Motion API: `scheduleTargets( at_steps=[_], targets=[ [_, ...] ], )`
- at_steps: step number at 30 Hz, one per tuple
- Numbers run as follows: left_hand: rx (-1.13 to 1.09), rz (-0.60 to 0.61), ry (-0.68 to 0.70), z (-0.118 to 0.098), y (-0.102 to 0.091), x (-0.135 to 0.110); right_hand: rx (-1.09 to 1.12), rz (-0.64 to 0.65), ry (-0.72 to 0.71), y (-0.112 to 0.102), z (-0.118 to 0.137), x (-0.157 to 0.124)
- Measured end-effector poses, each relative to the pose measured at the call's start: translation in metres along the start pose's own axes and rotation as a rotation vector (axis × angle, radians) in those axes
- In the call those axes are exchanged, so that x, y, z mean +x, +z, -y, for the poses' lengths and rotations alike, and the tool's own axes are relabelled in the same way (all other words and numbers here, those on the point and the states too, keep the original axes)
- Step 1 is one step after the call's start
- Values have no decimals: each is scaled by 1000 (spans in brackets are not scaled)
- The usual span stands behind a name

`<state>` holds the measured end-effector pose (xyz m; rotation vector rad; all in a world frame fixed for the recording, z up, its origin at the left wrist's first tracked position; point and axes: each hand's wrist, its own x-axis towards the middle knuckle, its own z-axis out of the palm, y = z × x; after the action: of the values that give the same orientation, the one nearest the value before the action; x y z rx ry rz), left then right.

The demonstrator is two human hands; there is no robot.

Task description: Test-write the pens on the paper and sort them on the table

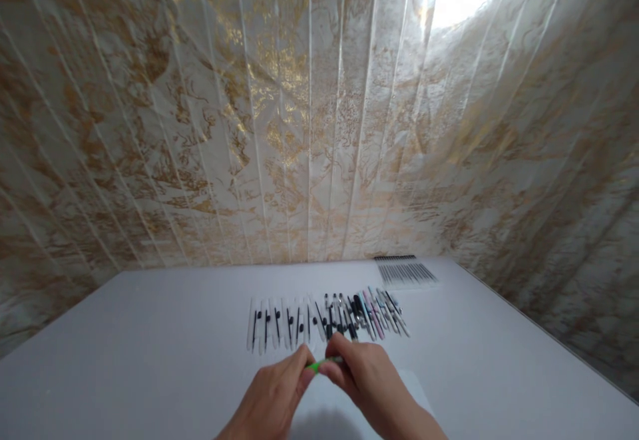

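Between my two hands, near the front middle of the white table, is a pen with a bright green part. My left hand pinches its left end between thumb and fingers. From the other side, my right hand closes on the right end, where a darker piece shows past the fingers. Much of the pen is hidden by the fingers. Just beyond my hands lie several clear pen barrels, with thin dark refills and small black caps beside them.
Right of the barrels lies a crowded row of black, pink and pale pens. Farther back, a neat row of thin dark-ended refills rests on the white table. A gold-patterned curtain hangs behind. A pale sheet lies under my hands.
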<state>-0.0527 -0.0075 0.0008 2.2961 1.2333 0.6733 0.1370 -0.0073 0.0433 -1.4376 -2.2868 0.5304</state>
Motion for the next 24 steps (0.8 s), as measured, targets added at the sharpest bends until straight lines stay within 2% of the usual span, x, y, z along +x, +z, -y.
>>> scheduleTargets(
  at_steps=[3,7,9,14,19,24],
  targets=[
    [-85,-28,43,-3,-3,0,-138,-5,44,4,0,0],
    [-71,-48,-14,-5,-6,-1,58,-65,-42,5,0,-1],
    [-36,-41,-6,-6,-9,-1,96,-73,-41,4,0,-1],
    [-47,-19,27,-7,-11,-1,-51,-60,47,2,1,-1],
    [16,4,-98,-4,-4,-2,63,-112,-137,0,1,-2],
    [10,-81,-89,-3,5,-4,-133,-72,33,1,1,0]
  ],
)
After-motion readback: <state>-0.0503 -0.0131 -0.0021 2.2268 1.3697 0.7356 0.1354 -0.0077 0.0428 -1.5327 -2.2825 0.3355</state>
